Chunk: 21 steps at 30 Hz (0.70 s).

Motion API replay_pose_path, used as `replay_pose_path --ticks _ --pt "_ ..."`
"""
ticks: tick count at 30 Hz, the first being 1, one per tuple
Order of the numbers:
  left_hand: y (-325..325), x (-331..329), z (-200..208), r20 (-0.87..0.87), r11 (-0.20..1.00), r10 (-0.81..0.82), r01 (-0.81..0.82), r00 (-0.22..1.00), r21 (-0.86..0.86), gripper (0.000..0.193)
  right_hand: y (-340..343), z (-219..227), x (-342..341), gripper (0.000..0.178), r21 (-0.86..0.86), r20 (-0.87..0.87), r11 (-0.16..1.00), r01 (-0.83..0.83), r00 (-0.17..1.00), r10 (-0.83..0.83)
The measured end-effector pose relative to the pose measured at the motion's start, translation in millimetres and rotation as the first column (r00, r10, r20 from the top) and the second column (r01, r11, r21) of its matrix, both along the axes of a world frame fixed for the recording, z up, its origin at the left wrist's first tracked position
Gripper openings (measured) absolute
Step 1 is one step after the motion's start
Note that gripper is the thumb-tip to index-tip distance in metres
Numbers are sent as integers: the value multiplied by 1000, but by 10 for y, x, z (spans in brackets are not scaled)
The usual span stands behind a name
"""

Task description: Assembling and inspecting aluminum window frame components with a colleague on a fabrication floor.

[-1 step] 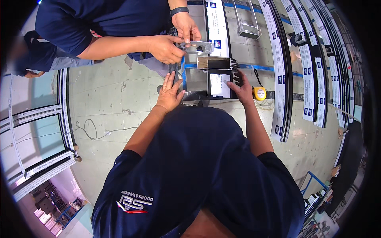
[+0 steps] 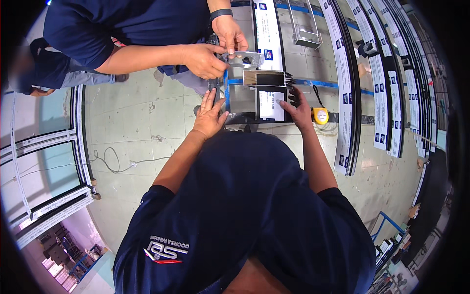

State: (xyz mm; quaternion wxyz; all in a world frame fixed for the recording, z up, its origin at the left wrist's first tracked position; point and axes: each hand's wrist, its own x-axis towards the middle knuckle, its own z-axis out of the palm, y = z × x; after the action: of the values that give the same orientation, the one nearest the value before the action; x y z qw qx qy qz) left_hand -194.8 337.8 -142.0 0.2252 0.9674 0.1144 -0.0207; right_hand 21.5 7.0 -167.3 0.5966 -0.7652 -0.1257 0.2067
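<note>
My left hand (image 2: 210,116) lies with its fingers spread on the dark edge of the work stand, holding nothing. My right hand (image 2: 298,110) grips the near end of a black aluminium profile (image 2: 272,104) covered with white printed film. Its thumb is on the film and its darkened fingers reach over the right edge. A cut opening with a pale, hollow end piece (image 2: 250,78) lies across the profile just beyond this hand. To the left of the profile, a co-worker's two hands (image 2: 205,61) hold a small clear plastic packet (image 2: 247,59); its contents are unclear.
A yellow tape measure (image 2: 320,115) sits right of my right hand. Several long film-covered profiles (image 2: 345,98) lie on blue rails (image 2: 313,83) to the right. A silver channel (image 2: 307,39) lies at the back. Framed panels (image 2: 44,142) stand left; a cable (image 2: 115,166) trails on the floor.
Both my hands stay where they were. The person at the far left has moved a foot slightly to the right.
</note>
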Motion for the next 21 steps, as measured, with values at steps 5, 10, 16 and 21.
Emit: replay_pose_path --ticks 5,10,16,21 --pt "1 -19 -28 10 1000 -11 11 1000 19 61 3 19 -13 100 1 -9 1000 8 1000 -8" --pt "2 -36 -26 6 1000 -9 9 1000 19 61 10 61 -28 100 -25 -20 1000 6 1000 -7" --pt "21 -22 -10 20 1000 -17 16 1000 22 61 -1 -12 -12 100 -2 -14 1000 5 1000 -6" --pt "66 47 3 27 1000 -13 12 1000 19 61 58 56 38 101 -12 -1 1000 6 1000 -6"
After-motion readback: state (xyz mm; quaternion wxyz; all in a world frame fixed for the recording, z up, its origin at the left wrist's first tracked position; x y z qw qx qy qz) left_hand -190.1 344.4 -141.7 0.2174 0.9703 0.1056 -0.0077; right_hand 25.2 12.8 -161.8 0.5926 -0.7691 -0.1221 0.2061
